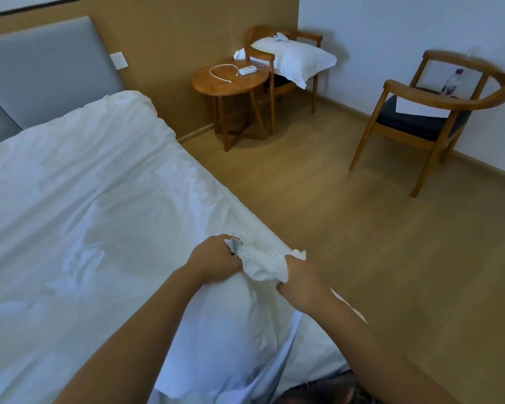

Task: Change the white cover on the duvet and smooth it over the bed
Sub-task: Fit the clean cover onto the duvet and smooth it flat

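Fists close on a bunched corner of the white fabric duvet cover [263, 265], left hand [216, 260] and right hand [301, 282] close together, knuckles up, bare forearms stretched forward, the rest spread over the bed [318, 355] toward the grey padded headboard [41, 68]

The cover [85, 185] is plain white, the headboard [41, 68] grey, the table [216, 86] brown wood, the floor [333, 214] tan.

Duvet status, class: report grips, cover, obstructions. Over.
Cover corner bunched, held by left grip and right grip. Duvet spread, wrinkled. Table, near chair stand apart.
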Tool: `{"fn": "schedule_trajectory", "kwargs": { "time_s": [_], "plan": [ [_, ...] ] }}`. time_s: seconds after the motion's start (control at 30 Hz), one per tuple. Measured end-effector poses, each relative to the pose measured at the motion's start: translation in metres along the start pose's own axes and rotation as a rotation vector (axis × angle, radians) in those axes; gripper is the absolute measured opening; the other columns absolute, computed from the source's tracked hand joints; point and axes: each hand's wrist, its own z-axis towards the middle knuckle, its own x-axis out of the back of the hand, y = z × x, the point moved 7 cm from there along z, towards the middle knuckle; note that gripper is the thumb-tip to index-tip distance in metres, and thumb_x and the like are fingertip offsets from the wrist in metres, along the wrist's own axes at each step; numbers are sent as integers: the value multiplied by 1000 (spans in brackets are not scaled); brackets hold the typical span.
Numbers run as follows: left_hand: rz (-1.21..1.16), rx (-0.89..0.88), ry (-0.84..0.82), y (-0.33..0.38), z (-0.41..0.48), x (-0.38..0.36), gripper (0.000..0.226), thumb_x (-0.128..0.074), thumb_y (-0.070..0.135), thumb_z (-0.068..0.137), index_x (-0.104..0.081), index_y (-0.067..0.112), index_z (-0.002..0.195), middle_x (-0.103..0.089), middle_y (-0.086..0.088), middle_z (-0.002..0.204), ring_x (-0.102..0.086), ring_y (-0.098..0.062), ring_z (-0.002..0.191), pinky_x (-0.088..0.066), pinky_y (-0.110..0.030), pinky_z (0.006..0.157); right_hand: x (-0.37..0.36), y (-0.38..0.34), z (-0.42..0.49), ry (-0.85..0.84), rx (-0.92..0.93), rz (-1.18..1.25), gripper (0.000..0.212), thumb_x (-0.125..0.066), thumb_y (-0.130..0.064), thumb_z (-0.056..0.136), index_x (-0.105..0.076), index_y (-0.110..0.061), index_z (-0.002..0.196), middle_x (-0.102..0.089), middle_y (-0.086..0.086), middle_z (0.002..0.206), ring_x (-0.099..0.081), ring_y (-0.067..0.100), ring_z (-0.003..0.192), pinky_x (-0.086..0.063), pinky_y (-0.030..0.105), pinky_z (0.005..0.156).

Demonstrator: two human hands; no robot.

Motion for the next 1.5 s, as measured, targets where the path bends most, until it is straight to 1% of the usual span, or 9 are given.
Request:
{"fn": "schedule_trajectory", "kwargs": {
  "time_s": [0.23, 0.4, 0.5, 0.6, 0.73, 0.9, 1.13, 1.3, 1.5],
  "plan": [
    [-427, 43, 132, 1, -9, -8, 15, -55, 34, 69, -49, 23, 76, -48, 10, 70, -47, -4, 65, -35, -11, 61, -3, -4, 5, 105, -66, 277, 25, -54, -14, 90, -54, -8, 114, -63, 10, 108, -60, 27, 99, -49, 32, 83],
    [-751, 465, 455, -28, -71, -9, 108, -86, 38, 58, -22, 23, 145, -56, 23, 80, -55, 12, 68, -37, -12, 59, -8, -22, 16, 109, -145, 289, 20, -51, -19, 88, -55, -6, 103, -62, 8, 95, -59, 24, 84, -38, 26, 65],
    [-803, 543, 333, -31, -101, -35, 49, -81, 33, 52, -62, 8, 89, -66, -2, 72, -59, -11, 61, -45, -27, 54, -17, -39, 22, 65, -144, 251, 24, -53, -25, 89, -55, -7, 105, -63, 7, 100, -60, 26, 91, -38, 26, 67],
    [-731, 490, 298, -32, -118, -48, 30, -73, 23, 66, -45, 14, 58, -49, 2, 54, -45, -7, 50, -33, -14, 49, -31, -57, 21, -12, -84, 222, 24, -52, -26, 90, -55, -10, 107, -62, 6, 103, -59, 25, 93, -40, 26, 69],
    [-482, 504, 615, -51, -140, -25, 18, -60, 25, 90, -54, 27, 73, -51, 2, 73, -50, -9, 63, -30, -19, 56, -28, -65, 13, 19, -41, 228, 24, -54, -27, 88, -57, -13, 107, -63, 2, 100, -60, 24, 92, -37, 25, 67],
    [-465, 350, 564, -34, -132, -29, 30, -45, 19, 98, -58, 22, 125, -57, 11, 104, -54, -7, 94, -34, -10, 74, -20, -80, 1, 81, 24, 320, 23, -56, -24, 88, -52, -10, 106, -60, 0, 94, -60, 20, 86, -42, 27, 67],
    [-599, 131, 357, -8, -118, -29, 46, -43, -13, 87, -56, 28, 71, -55, 12, 75, -55, -3, 74, -42, -16, 70, -15, -90, -18, 120, 217, 151, 28, -59, -14, 85, -50, -8, 112, -47, 3, 109, -57, 27, 88, -37, 27, 66],
    [19, 293, 607, -1, -148, -27, 13, -66, 4, 71, -70, 15, 72, -55, -7, 74, -53, -27, 64, -41, -32, 55, -30, -93, -27, 32, 289, -61, 24, -54, -13, 88, -47, -10, 112, -38, 0, 102, -54, 25, 82, -33, 27, 62],
    [-1176, 638, 345, -42, -166, -58, 41, -69, 48, 67, -64, 22, 98, -69, 2, 92, -63, -10, 83, -45, -25, 70, -45, -98, -34, -68, 419, -167, 28, -52, -8, 85, -46, -10, 111, -42, 3, 106, -45, 19, 73, -26, 24, 58]
  ]
}}
